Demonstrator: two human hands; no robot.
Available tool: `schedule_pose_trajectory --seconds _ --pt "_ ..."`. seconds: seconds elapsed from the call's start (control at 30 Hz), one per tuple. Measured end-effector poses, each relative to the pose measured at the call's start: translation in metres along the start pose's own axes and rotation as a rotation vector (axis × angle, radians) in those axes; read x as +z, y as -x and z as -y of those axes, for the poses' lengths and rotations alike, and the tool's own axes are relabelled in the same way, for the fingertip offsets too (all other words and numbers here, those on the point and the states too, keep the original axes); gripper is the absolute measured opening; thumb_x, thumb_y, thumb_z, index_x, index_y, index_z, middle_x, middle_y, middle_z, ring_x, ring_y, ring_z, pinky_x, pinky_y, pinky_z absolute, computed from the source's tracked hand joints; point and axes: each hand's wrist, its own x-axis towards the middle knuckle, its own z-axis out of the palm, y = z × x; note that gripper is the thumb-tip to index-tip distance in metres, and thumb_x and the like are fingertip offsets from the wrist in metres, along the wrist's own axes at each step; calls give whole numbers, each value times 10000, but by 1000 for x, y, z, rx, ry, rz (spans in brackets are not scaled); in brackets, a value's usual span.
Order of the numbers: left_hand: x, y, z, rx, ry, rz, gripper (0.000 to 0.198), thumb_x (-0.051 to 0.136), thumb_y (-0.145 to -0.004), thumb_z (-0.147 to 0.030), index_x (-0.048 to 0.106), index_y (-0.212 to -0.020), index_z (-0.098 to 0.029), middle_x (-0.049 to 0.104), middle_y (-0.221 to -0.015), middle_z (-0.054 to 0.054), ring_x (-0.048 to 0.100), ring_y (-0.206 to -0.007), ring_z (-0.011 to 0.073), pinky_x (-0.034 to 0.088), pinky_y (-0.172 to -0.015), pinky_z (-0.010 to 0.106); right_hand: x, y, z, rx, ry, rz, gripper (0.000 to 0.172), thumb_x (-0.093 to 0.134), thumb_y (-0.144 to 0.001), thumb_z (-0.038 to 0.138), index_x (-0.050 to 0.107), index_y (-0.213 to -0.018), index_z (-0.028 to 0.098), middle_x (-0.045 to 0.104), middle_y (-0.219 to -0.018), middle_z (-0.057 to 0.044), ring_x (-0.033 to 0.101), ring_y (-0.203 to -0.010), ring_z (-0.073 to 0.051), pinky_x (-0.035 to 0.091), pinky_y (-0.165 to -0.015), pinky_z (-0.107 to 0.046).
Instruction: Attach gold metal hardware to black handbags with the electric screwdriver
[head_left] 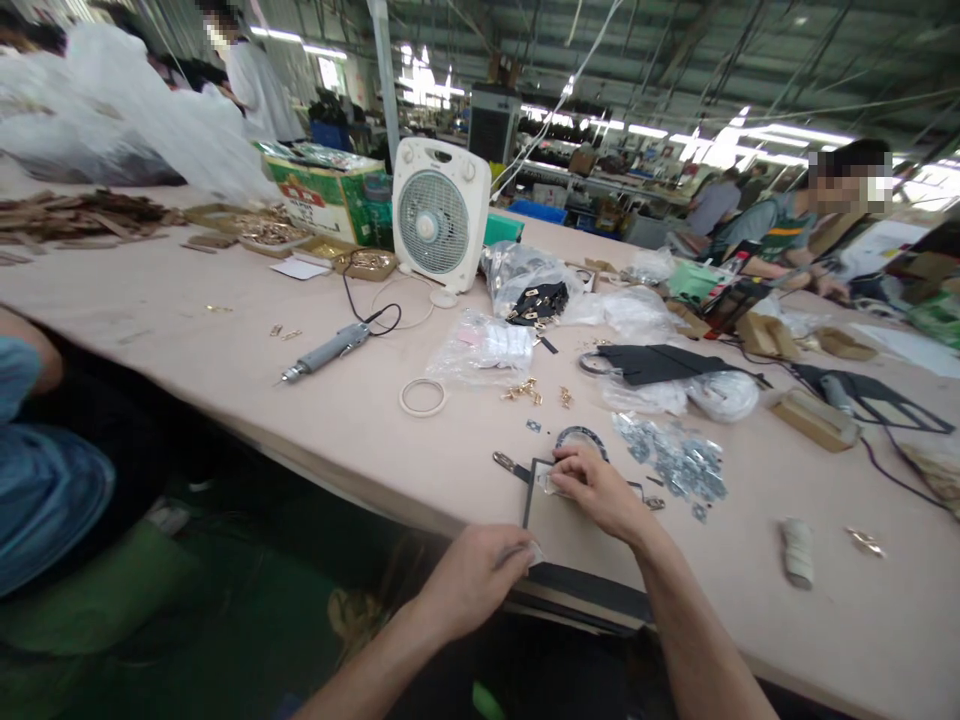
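Black-edged panel (570, 530): lay at the table's (360, 410) near edge, beneath the right hand.
Left hand (476, 572): pinched a small pale piece (535, 553) beside the panel's left edge.
Right hand (596, 490): fingers bent over the panel's far part; whether they pinched anything could not be told.
Metal plates (667, 455): lay scattered right of the panel.
Fan (439, 215): stood farther back.

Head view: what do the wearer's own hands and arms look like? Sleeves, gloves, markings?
Ungloved left hand and ungloved right hand. The bare left forearm and bare right forearm show no sleeve, cuff, watch, bracelet, cable or marking up to the picture's bottom edge. Rings: too blurred to tell. Any sleeve higher up is out of frame.
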Motion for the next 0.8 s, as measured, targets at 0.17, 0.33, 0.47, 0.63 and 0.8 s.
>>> schedule_pose_trajectory --seconds 0.17,0.33,0.47,0.63,0.8 --pt "6 -7 7 11 -70 -1 222 553 -991 -284 762 -990 -210 761 -895 18 684 -853 181 470 -810 232 1 -4 -2 16 -1 27 205 638 -882 390 757 -833 232 656 -1290 -113 617 -1192 -300 443 -1075 -499" --pt "4 -9 9 10 -105 18 240 530 -1001 -290 757 -1005 -213 769 -940 32 690 -885 189 475 -805 233 5 -6 -3 31 10 2 229 638 -876 414 761 -825 228 655 -1289 -107 613 -1193 -303 431 -1083 -491" --pt "3 -9 10 3 -118 27 242 529 -1000 -294 759 -1033 -223 774 -967 31 693 -899 192 472 -808 236 9 -7 -7 9 30 -28 241 625 -888 415 770 -835 230 659 -1279 -107 609 -1199 -301 428 -1082 -484" --pt "3 -9 12 9 -108 15 230 544 -993 -294 760 -1010 -216 769 -932 36 691 -877 201 472 -803 248 14 -7 -10 -9 54 -59 231 624 -897 401 775 -845 235 669 -1264 -106 621 -1178 -298 447 -1062 -489" --pt "1 -9 8 3 -104 13 225 546 -990 -287 757 -1010 -211 772 -935 39 694 -874 205 469 -805 255 17 -5 -12 -48 80 -99 201 643 -912 394 772 -865 248 673 -1256 -103 610 -1213 -297 433 -1099 -500"
